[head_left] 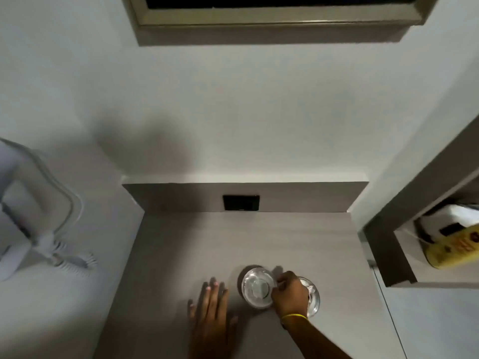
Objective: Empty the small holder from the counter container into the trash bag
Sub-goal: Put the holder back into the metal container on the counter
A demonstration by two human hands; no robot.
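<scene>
The right hand [290, 294] has its grip pinched together at the rim of a clear glass container [258, 287]; whether it clamps the small holder inside cannot be told. A second glass container [312, 297] sits just beside it, under the wrist. The left hand [211, 307] lies flat and spread on the worktop [181, 255] near its front edge, holding nothing. Lifting straight up should keep the contents from spilling. No trash bag is visible.

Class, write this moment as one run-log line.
left hand: flat on counter, open | right hand: fingers pinching at glass container | second glass dish: beneath right hand | trash bag: unseen
</scene>
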